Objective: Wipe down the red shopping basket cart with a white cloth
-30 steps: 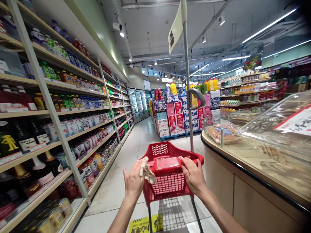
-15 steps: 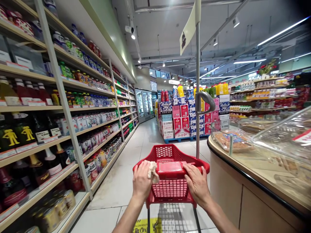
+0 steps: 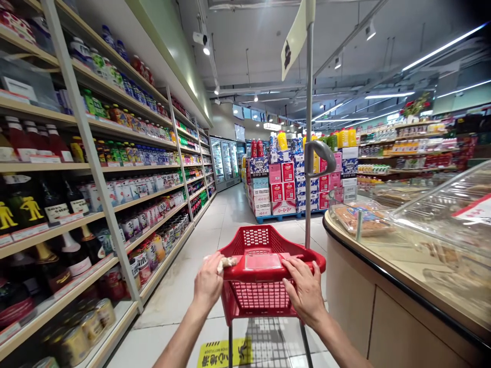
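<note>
A red plastic shopping cart (image 3: pixel 261 294) stands in front of me, its basket bare at the near side. My left hand (image 3: pixel 209 280) is closed around a crumpled off-white cloth (image 3: pixel 227 262) at the left end of the cart's handle (image 3: pixel 245 272). On the handle's right part rests my right hand (image 3: pixel 305 289), fingers spread over the top and thumb apart, holding nothing. A grey pole (image 3: pixel 310 102) rises from the cart's right side, with a grey loop grip (image 3: pixel 322 159) and a pale flag (image 3: pixel 293 43).
Drink shelves (image 3: pixel 134 204) line the left side. A curved counter (image 3: pixel 353 286) with packaged food (image 3: pixel 356 217) stands close on the right. Ahead are stacked drink cartons (image 3: pixel 283 181) on a blue pallet (image 3: pixel 268 219) and glass-door fridges (image 3: pixel 226 158). A yellow floor sign (image 3: pixel 218 352) lies below.
My left hand has slid left along the handle with the cloth, to its left end. My right hand stays on the handle. The cart and hands sit slightly further left in view.
</note>
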